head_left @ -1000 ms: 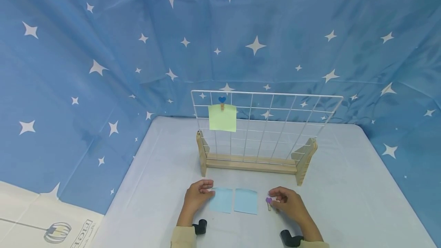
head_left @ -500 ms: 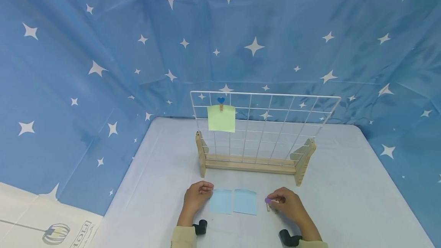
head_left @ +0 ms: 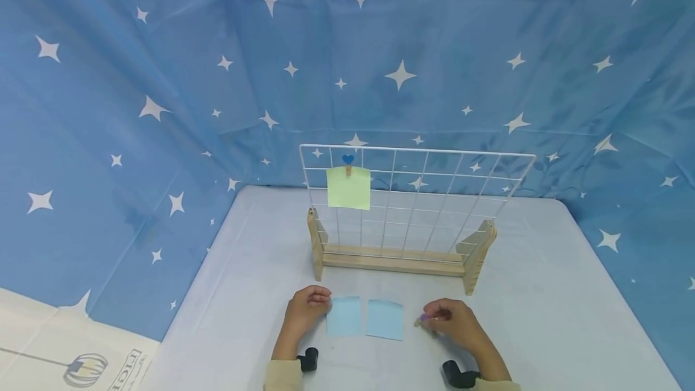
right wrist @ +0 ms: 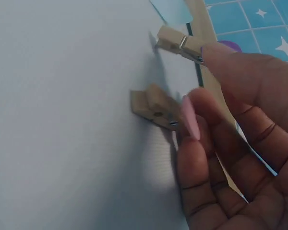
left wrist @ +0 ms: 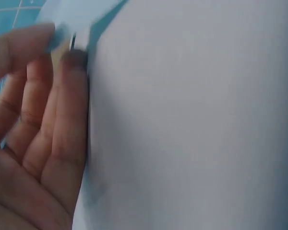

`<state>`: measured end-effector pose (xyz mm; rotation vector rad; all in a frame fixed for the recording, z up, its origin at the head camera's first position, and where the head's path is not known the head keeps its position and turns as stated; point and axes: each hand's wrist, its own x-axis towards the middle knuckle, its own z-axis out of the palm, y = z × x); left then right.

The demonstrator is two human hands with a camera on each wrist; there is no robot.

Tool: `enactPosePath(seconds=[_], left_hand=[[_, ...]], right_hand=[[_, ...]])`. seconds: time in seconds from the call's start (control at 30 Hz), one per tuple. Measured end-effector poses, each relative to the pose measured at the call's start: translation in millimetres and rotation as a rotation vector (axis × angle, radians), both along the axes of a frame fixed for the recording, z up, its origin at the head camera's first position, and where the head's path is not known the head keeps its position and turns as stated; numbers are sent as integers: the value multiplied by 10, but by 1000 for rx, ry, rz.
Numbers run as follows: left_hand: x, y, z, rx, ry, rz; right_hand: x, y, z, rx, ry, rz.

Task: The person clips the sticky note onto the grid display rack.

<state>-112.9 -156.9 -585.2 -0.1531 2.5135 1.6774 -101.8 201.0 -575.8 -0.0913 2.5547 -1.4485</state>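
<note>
My left hand [head_left: 304,312] pinches the left edge of a light blue sticky note [head_left: 344,317] lying on the white table. In the left wrist view, thumb and finger meet the pale blue sheet [left wrist: 81,13] near its corner. A second blue note [head_left: 385,320] lies just to its right. My right hand [head_left: 455,322] pinches a small wooden clothespin [right wrist: 172,40] with a purple heart, its heart end partly behind the thumb. Below it, a second wooden clothespin [right wrist: 153,106] with a pink piece stands against the other fingers, close to the tabletop.
Behind the notes stands a white wire grid [head_left: 412,198] on a wooden base [head_left: 391,263]. A green note [head_left: 348,189] hangs at its upper left from a blue heart clothespin [head_left: 348,162]. A blue star-patterned curtain [head_left: 347,47] encloses the table [head_left: 260,246].
The right hand has closed on the purple-heart clothespin and tilted it up off its upright pose. The left hand has shifted slightly left, and the left blue note has moved with it.
</note>
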Motion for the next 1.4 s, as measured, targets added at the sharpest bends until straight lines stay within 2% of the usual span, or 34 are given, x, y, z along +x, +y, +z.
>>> enactPosePath(seconds=[0.17, 0.27, 0.47, 0.63, 0.8, 0.87, 1.13, 1.4], left_hand=[[7, -41, -11, 52, 11, -28], [17, -54, 3, 57, 13, -32], [36, -69, 65, 19, -4, -6], [40, -100, 78, -24, -5, 16], [50, -131, 74, 29, -21, 34], [53, -143, 74, 56, -29, 52], [54, -162, 106, 100, -34, 109], [67, -135, 135, 126, -18, 93]], right_hand=[[-7, 70, 16, -103, 13, 84], [-15, 95, 22, -155, 10, 81], [-8, 104, 44, -221, 7, -18], [-8, 71, 95, -243, 89, -99], [-1, 28, 122, -244, 236, -100], [-3, 10, 135, -235, 267, -106], [-6, -13, 196, -169, 278, -159], [5, -8, 217, -163, 336, -168]])
